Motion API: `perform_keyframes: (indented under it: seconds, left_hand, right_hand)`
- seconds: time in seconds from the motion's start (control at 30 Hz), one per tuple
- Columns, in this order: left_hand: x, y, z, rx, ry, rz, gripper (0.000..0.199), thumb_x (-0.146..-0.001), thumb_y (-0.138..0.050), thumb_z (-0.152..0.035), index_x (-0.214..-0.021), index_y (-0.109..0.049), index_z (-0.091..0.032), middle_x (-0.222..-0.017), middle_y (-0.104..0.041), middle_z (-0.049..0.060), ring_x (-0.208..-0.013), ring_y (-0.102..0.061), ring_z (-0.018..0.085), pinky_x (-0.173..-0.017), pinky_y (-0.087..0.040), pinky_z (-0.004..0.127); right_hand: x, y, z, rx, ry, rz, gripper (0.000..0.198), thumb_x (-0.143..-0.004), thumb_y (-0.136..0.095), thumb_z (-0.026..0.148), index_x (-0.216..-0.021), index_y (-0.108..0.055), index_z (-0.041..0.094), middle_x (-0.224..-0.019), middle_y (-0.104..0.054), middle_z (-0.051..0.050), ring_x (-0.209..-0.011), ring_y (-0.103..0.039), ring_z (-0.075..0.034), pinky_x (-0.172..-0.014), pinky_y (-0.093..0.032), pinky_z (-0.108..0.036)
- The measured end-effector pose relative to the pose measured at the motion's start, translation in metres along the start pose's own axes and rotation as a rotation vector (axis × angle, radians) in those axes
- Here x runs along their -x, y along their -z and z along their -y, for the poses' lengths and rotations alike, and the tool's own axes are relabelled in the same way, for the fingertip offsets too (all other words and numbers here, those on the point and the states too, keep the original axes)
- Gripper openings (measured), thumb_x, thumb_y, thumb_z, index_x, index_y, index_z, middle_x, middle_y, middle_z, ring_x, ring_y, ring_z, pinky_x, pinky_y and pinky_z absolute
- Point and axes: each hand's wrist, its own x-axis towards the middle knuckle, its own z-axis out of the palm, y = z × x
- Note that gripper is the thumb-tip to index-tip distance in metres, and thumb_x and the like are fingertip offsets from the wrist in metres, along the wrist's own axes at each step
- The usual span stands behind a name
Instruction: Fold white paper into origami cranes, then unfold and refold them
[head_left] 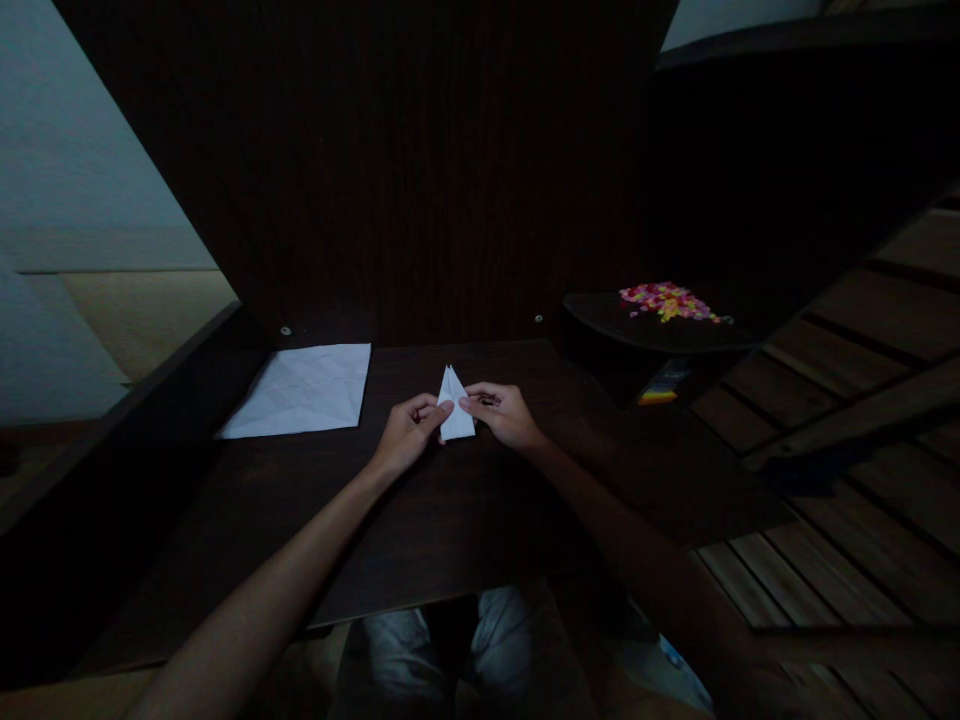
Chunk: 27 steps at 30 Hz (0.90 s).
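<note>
A small piece of folded white paper is held up over the dark desk, its two narrow points upward and a crease down its middle. My left hand pinches its left side, the thumb on the face and the fingers behind. On the right edge, my right hand grips it the same way, thumb in front. The fingertips behind the paper are hidden. To the left lies a larger creased white sheet, flat on the desk and apart from both hands.
The dark wooden desk has a tall back panel and a raised left side board. At the right, a small shelf bears a heap of pink, red and yellow bits. Wooden slats run beyond the desk's right side.
</note>
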Motion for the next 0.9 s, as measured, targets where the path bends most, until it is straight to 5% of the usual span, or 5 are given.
perform_keyframes:
  seconds: [0.37,0.57,0.73,0.9]
  left_hand:
    - [0.001,0.004,0.005,-0.189,-0.135,0.046,0.033,-0.078,-0.065,-0.046,-0.085,-0.073,-0.015,-0.075,-0.069,0.004,-0.071,-0.062,0.018,-0.067,-0.047,0.027]
    - [0.005,-0.002,0.005,-0.232,-0.233,-0.17,0.04,-0.079,-0.067,-0.038,-0.113,-0.068,-0.018,-0.1,-0.072,0.007,-0.089,-0.064,0.021,-0.081,-0.049,0.031]
    - [0.008,-0.004,0.001,-0.282,-0.335,-0.137,0.029,-0.082,-0.064,-0.033,-0.107,-0.072,-0.021,-0.094,-0.071,0.005,-0.086,-0.064,0.019,-0.081,-0.048,0.029]
    - [0.007,-0.005,0.004,-0.291,-0.35,-0.123,0.024,-0.081,-0.065,-0.033,-0.1,-0.074,-0.022,-0.093,-0.071,0.005,-0.085,-0.064,0.019,-0.079,-0.049,0.029]
  right_hand:
    - [0.005,-0.009,0.004,0.023,0.07,-0.133,0.026,-0.071,-0.071,0.04,-0.086,-0.074,0.018,-0.078,-0.07,-0.005,-0.069,-0.062,-0.017,-0.062,-0.052,-0.028]
    - [0.006,-0.011,0.004,0.017,0.092,-0.134,0.03,-0.073,-0.07,0.045,-0.083,-0.074,0.018,-0.076,-0.066,-0.006,-0.061,-0.059,-0.015,-0.049,-0.049,-0.025]
    - [0.007,-0.009,0.001,0.101,0.125,-0.106,0.034,-0.079,-0.063,0.049,-0.086,-0.075,0.018,-0.077,-0.065,-0.005,-0.062,-0.057,-0.015,-0.049,-0.047,-0.025]
    - [0.009,-0.009,0.006,0.372,0.279,-0.102,0.026,-0.087,-0.056,0.039,-0.087,-0.076,0.021,-0.071,-0.064,-0.004,-0.067,-0.058,-0.017,-0.067,-0.047,-0.03]
